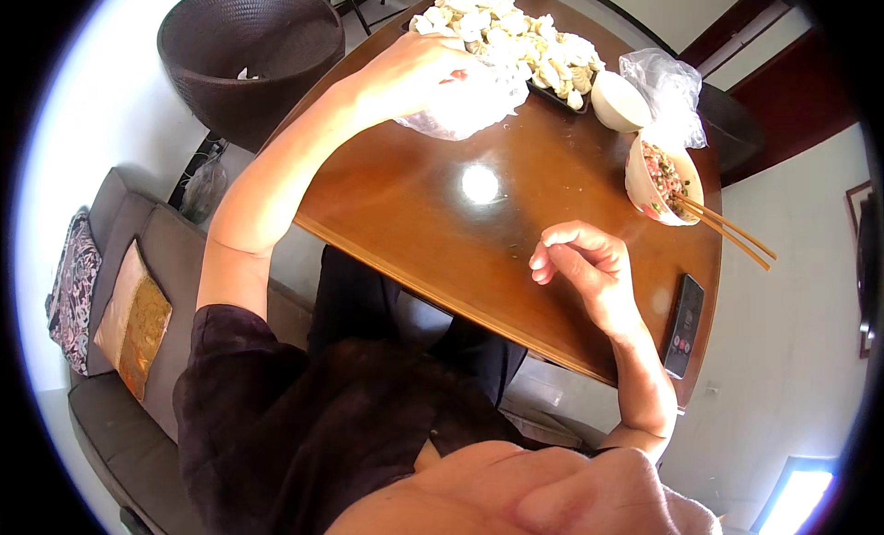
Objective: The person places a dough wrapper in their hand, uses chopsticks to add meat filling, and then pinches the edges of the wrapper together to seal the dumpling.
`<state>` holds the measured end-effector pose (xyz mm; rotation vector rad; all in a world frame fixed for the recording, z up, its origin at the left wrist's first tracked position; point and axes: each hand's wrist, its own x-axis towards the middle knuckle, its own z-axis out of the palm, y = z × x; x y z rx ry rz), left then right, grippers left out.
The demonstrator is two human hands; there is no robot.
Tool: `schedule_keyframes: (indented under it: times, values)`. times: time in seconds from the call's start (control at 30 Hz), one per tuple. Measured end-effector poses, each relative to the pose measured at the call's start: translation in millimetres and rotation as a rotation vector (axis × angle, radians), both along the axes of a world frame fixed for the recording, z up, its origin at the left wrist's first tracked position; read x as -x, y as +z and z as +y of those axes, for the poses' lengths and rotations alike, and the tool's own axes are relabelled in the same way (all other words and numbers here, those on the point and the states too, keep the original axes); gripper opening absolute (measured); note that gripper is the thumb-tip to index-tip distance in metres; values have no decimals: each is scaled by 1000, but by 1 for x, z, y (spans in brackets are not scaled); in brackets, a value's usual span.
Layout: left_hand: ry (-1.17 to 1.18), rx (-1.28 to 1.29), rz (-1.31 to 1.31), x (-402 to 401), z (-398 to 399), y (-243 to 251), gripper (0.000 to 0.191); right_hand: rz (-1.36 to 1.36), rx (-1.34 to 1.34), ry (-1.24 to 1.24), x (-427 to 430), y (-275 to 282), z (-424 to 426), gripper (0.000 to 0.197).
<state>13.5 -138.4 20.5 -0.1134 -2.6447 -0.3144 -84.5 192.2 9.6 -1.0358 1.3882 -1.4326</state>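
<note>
My left hand [421, 69] reaches over a clear plastic bag [459, 117] near the far left of the table. Bright glare washes out the bag and my fingertips, so I cannot tell what the bag holds or whether I grip it. Beyond it, uncooked dumplings [511, 31] are heaped on a black tray [577, 107]. Above the near right part of the table is my right hand [587, 269], its fingers loosely bent and nothing visible in them. Farther right stands a bowl [642, 190] of minced-meat filling [663, 172] with green bits, chopsticks [728, 231] leaning out over its rim.
A small white bowl [619, 101] tilts beside the tray, near a second clear plastic bag [666, 86]. Along the right edge of the wooden table [414, 203] lies a black phone-like device [684, 324]. A dark woven chair [242, 45] stands left; a sofa [166, 314] is behind it.
</note>
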Motion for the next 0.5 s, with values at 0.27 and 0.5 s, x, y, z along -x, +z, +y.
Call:
schedule_keyframes:
  times: [0.27, 0.5]
  values:
    - [-14, -28, -12, -6, 13, 10, 21, -18, -26, 32, -4, -4, -2, 14]
    - [-4, -22, 4, -2, 9, 4, 22, 55, -7, -18, -9, -1, -4, 15]
